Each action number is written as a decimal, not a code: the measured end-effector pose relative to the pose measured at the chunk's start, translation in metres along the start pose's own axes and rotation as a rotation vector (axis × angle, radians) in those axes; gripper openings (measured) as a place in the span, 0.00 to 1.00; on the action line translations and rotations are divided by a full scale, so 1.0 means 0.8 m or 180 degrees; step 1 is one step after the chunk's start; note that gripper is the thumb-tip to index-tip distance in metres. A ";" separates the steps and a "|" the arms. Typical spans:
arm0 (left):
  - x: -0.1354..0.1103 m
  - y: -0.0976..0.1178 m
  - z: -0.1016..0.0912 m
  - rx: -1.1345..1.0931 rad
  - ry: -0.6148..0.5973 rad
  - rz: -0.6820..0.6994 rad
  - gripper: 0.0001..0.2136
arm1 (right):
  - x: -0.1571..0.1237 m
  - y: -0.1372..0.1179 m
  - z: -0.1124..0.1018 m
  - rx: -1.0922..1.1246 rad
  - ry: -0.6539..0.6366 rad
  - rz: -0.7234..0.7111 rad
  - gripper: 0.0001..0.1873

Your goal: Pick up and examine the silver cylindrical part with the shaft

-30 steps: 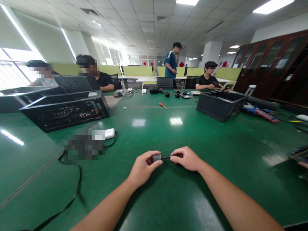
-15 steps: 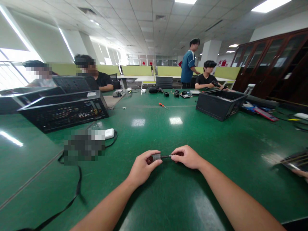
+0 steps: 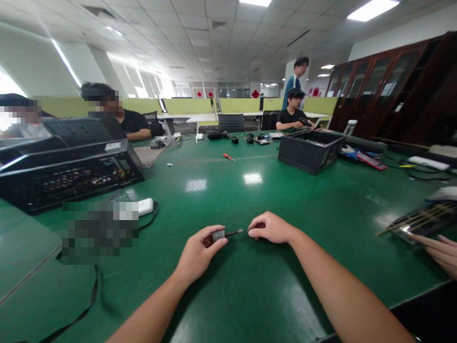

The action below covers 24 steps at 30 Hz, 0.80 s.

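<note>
My left hand [image 3: 198,252] rests on the green table [image 3: 250,286] and pinches a small grey block with a thin dark rod [image 3: 224,234] sticking out to the right. My right hand [image 3: 271,227] lies just right of the rod's tip, fingers curled in a pinch with a small gap to the rod. I cannot make out whether anything sits in those fingers.
A black computer case [image 3: 67,166] lies at the left, with a white adapter [image 3: 143,206] and black cable [image 3: 85,309] nearby. A black open box [image 3: 309,151] stands at the back right, an orange screwdriver [image 3: 228,156] mid-table. Another person's fingers [image 3: 441,252] touch a board at the right edge. Several people sit beyond.
My right hand has come off the rod, which now shows a free tip. The view swung to the right; the standing person walked further right.
</note>
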<state>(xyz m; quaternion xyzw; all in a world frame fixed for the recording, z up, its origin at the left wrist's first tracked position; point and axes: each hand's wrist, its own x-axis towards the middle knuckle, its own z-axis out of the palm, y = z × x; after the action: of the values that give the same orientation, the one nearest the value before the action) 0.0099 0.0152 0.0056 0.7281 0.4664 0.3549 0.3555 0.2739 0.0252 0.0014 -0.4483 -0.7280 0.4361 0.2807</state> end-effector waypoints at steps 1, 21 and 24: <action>0.001 0.000 0.000 0.0007 -0.0004 -0.0021 0.18 | -0.002 0.001 -0.005 -0.0006 -0.0053 0.0040 0.13; -0.054 0.047 -0.008 -0.0068 -0.0406 -0.0519 0.18 | -0.019 0.018 -0.049 0.1096 -0.0247 0.0769 0.18; -0.132 0.039 -0.056 0.0360 -0.0744 -0.0595 0.16 | -0.006 -0.008 -0.003 0.1209 -0.0551 0.0736 0.24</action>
<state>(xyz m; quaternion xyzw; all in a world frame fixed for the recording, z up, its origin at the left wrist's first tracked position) -0.0479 -0.0842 0.0348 0.7368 0.5068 0.2063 0.3971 0.2757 0.0202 0.0083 -0.4288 -0.5980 0.6314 0.2447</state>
